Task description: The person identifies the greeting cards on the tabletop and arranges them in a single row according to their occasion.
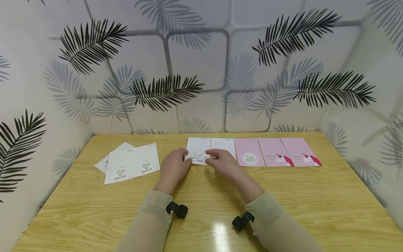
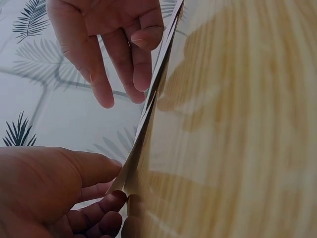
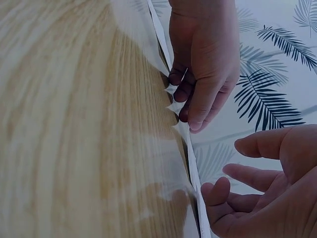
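A white card (image 1: 199, 156) printed with a gold motif and the word "heart" lies at the near end of the row's left side. My left hand (image 1: 176, 167) pinches its left edge between thumb and fingers, seen also in the left wrist view, where the card's edge (image 2: 130, 166) lifts slightly from the table. At the card's right side is my right hand (image 1: 223, 161); in the right wrist view its thumb and fingers (image 3: 252, 173) are spread, with nothing gripped between them. It partly hides a second white card (image 1: 223, 142).
Right of the white cards, a pink "smile more" card (image 1: 246, 147) adjoins two pink unicorn cards (image 1: 273, 148). White diamond cards (image 1: 121, 164) overlap at the left of the wooden table (image 1: 201, 203). A leaf-patterned wall covering (image 1: 195, 63) rises behind.
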`<act>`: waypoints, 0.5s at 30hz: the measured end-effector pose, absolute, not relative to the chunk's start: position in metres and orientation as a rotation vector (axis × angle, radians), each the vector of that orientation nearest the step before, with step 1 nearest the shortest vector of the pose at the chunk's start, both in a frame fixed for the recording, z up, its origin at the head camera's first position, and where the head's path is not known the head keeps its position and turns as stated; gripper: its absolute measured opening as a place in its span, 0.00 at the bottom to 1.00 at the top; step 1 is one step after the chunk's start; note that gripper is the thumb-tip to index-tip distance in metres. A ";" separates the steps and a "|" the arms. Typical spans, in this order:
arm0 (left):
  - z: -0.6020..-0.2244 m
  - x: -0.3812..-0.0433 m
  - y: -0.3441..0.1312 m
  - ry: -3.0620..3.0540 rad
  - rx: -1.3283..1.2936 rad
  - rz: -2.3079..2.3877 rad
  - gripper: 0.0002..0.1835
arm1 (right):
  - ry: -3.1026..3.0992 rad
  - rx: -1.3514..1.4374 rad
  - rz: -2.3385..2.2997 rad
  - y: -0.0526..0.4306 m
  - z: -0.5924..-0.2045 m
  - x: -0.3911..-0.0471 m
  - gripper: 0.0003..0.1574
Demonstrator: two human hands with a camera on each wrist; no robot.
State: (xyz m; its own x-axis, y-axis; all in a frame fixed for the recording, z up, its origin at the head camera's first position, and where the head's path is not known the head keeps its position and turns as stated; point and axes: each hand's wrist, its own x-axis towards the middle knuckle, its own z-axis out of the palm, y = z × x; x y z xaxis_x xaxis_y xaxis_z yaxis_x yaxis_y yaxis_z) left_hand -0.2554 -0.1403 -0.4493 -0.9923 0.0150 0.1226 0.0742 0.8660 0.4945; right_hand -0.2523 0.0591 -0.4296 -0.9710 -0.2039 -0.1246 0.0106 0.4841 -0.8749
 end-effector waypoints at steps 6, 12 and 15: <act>-0.450 -0.255 -0.141 -2.931 -0.075 -0.768 0.18 | 2.550 -0.196 -1.428 0.057 -0.428 -0.251 0.27; -0.449 -0.255 -0.140 -2.931 -0.075 -0.741 0.18 | 2.553 -0.235 -1.376 0.057 -0.428 -0.250 0.26; -0.449 -0.255 -0.140 -2.931 -0.076 -0.739 0.18 | 2.537 -0.256 -1.376 0.057 -0.428 -0.249 0.26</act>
State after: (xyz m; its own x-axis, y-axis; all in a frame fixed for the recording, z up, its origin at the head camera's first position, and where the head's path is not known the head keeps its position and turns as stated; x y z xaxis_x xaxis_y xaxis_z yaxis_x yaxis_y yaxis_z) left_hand -0.2552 -0.1398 -0.4494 -0.9918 0.0198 0.1261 0.0773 0.8797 0.4692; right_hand -0.2493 0.0573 -0.4275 -0.9548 -0.2676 -0.1294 -0.0375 0.5403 -0.8406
